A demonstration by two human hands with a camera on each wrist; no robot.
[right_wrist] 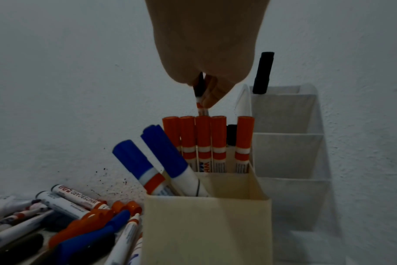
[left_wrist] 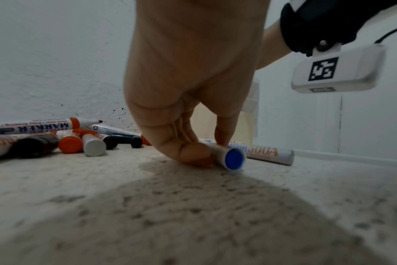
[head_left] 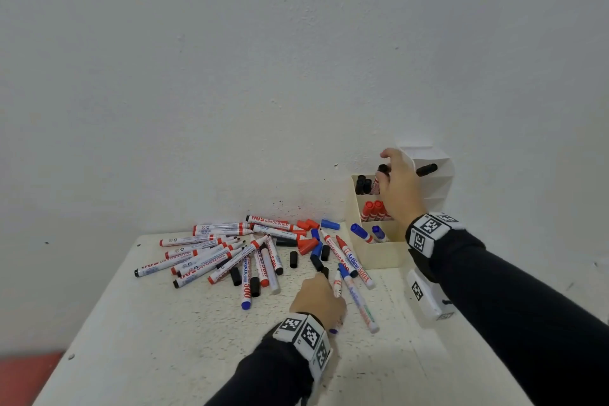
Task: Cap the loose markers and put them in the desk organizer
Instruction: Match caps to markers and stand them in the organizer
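Several loose markers [head_left: 214, 254] and caps lie in a pile on the white table [head_left: 164, 339]. The cream desk organizer [head_left: 379, 254] stands at the right, with black-capped markers at the back, red ones [right_wrist: 202, 139] in the middle and blue ones [right_wrist: 163, 156] in front. My right hand [head_left: 384, 175] pinches a black-capped marker [right_wrist: 200, 89] upright over the back compartment. My left hand [head_left: 318, 298] rests on the table and pinches a blue-ended marker [left_wrist: 232, 158] that lies flat between thumb and fingers.
A white tiered holder [head_left: 435, 188] stands against the wall behind the organizer with one black marker [head_left: 426, 170] in it. Loose black caps [head_left: 293, 259], red caps [head_left: 308, 245] and a blue cap [head_left: 329, 224] lie near the organizer. The table's left edge [head_left: 99, 293] drops away.
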